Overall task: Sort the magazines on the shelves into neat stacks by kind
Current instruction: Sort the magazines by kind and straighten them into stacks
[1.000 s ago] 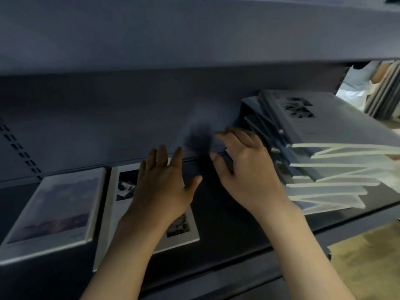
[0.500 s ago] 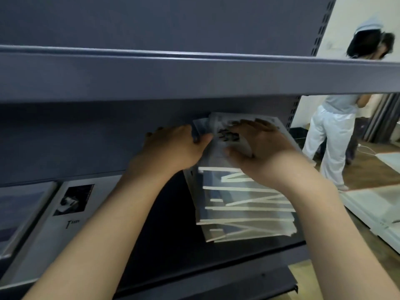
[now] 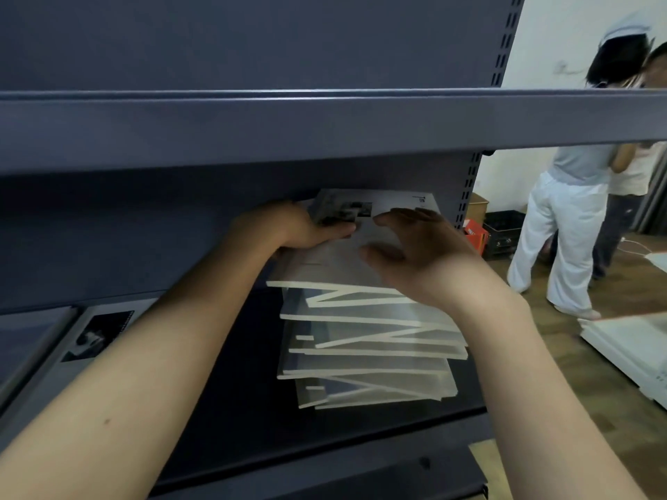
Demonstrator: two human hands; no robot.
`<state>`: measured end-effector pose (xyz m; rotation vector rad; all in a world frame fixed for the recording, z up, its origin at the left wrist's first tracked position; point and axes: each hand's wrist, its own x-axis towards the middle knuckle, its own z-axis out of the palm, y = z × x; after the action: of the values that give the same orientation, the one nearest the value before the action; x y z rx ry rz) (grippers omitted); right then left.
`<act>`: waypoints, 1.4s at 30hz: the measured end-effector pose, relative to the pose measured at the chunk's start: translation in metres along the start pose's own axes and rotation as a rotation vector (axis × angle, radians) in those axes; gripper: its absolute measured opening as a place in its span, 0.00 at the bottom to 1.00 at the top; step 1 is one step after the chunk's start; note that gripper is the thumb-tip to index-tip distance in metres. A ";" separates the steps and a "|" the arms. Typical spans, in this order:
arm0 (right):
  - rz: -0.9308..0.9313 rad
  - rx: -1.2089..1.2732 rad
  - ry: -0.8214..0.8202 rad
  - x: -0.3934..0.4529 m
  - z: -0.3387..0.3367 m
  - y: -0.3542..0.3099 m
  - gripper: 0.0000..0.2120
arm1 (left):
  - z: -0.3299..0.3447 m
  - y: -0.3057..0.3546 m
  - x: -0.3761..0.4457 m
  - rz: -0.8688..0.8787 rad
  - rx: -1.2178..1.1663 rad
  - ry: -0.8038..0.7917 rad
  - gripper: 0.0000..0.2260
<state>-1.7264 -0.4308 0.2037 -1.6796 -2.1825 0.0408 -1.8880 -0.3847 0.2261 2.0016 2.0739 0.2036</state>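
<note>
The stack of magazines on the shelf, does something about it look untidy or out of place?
Yes. The stack of magazines is askew: the copies are fanned at different angles, so their pale edges cross instead of lining up. The left hand grips the top magazine at its left edge, and the right hand rests on it.

The shelf [image 3: 325, 128] is dark slate blue all over, its upright [image 3: 469, 182] punched with rows of dark slots. On it, the stack of magazines [image 3: 364, 355] shows pale grey covers and cream-white page edges that zigzag in stripes, and the top magazine [image 3: 389, 211] carries a black-and-white photo near its far corner. Left of the stack, another magazine [image 3: 94, 333] is light grey with a black-and-white picture; right of the shelf, the floor [image 3: 577, 373] is brown wood and a person [image 3: 563, 225] wears white trousers and a grey top.
</note>
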 end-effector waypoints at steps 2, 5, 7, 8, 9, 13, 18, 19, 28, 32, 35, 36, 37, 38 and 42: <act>0.002 0.030 -0.015 0.002 0.001 0.001 0.24 | 0.001 0.000 0.000 0.008 -0.046 -0.017 0.22; 0.021 0.079 -0.023 0.002 0.004 0.002 0.24 | 0.001 -0.003 0.003 -0.012 -0.142 -0.015 0.20; 0.030 0.091 -0.026 0.002 0.004 0.006 0.24 | 0.000 -0.009 0.004 -0.039 -0.202 -0.009 0.20; 0.034 0.094 -0.026 0.001 0.003 0.008 0.25 | -0.001 -0.013 0.004 -0.043 -0.221 -0.006 0.20; 0.040 0.096 -0.028 0.001 0.003 0.009 0.26 | -0.001 -0.018 0.003 -0.044 -0.244 0.000 0.19; 0.064 0.113 -0.062 0.002 -0.002 0.015 0.26 | -0.005 -0.047 -0.002 -0.044 -0.410 0.046 0.18; 0.103 0.133 -0.079 0.013 -0.008 0.023 0.24 | -0.001 -0.088 -0.026 -0.056 -0.580 0.073 0.06; 0.116 0.126 -0.084 0.016 -0.008 0.025 0.23 | 0.002 -0.096 -0.030 -0.062 -0.603 0.093 0.03; 0.221 0.061 -0.024 0.043 -0.003 0.020 0.23 | 0.030 -0.162 -0.028 -0.099 -0.583 0.220 0.19; 0.264 -0.076 -0.120 0.063 -0.005 0.011 0.28 | 0.033 -0.196 -0.013 -0.121 -0.497 0.214 0.31; 0.275 -0.079 -0.227 0.076 -0.011 0.002 0.26 | 0.034 -0.213 -0.002 -0.111 -0.497 0.200 0.32; 0.271 -0.079 -0.258 0.079 -0.013 -0.002 0.25 | 0.035 -0.213 -0.001 -0.109 -0.504 0.199 0.32; 0.268 -0.080 -0.283 0.082 -0.015 -0.004 0.25 | 0.036 -0.212 -0.002 -0.102 -0.513 0.198 0.31; 0.268 -0.082 -0.306 0.083 -0.017 -0.007 0.26 | 0.037 -0.209 -0.003 -0.092 -0.518 0.204 0.30; 0.287 -0.089 -0.354 0.085 -0.021 -0.011 0.31 | 0.040 -0.210 -0.003 -0.045 -0.571 0.219 0.26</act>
<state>-1.7480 -0.3592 0.2499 -2.1653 -2.1869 0.3474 -2.0784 -0.4007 0.1307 1.6343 1.8852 0.9258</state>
